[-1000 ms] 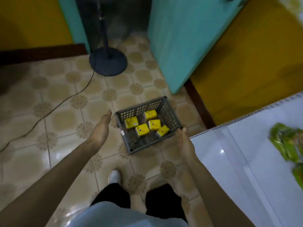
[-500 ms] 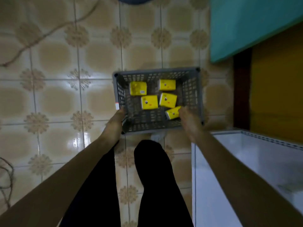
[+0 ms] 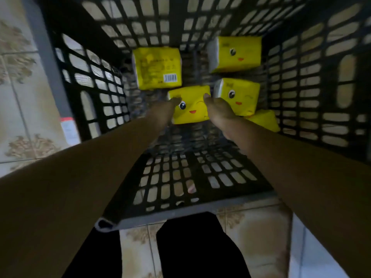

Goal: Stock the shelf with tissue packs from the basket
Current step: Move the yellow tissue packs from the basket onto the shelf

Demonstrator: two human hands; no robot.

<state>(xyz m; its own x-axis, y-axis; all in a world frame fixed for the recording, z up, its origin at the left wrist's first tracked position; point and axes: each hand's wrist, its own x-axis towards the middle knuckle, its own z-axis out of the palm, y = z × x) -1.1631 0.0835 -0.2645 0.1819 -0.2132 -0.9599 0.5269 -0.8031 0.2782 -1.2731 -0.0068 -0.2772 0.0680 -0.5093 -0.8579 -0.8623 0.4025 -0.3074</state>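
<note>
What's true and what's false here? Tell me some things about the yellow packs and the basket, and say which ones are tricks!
1. Five yellow packs lie in the basket. True.
2. The left hand and the right hand touch the same pack. True: one is on each side of the middle face pack.
3. The hands are on the pack with its barcode up. False: the barcode pack lies untouched, farther back and to the left.
4. The basket stands on a table. False: it stands on the tiled floor.
5. The basket has solid walls. False: its walls are an open grid.
</note>
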